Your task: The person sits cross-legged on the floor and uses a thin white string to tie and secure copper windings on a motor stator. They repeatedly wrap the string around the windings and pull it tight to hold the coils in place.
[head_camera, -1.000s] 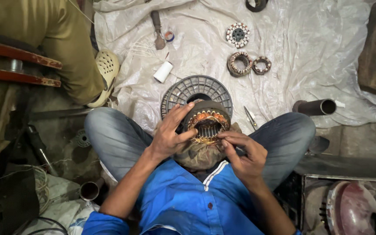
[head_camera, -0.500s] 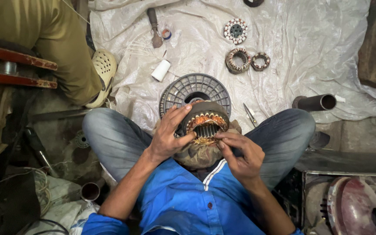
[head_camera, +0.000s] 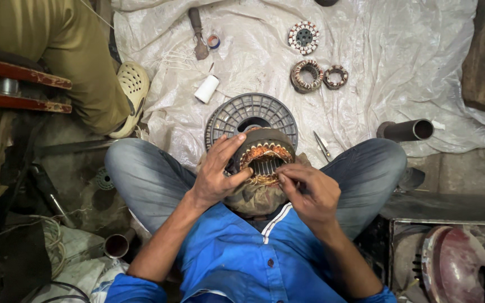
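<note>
The stator (head_camera: pixel 264 161) sits in the lap, bore facing up, dead centre between both hands. The left hand (head_camera: pixel 215 174) clamps its left rim; the right hand (head_camera: pixel 310 191) pinches at the winding's near edge (wire too fine to see).

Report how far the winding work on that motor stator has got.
Looks done: copper coils ring most of the stator in the lap. In hand: the left hand steadies its rim while the right hand works at the near edge. Possibly left: three more wound parts wait on the plastic sheet.
</note>
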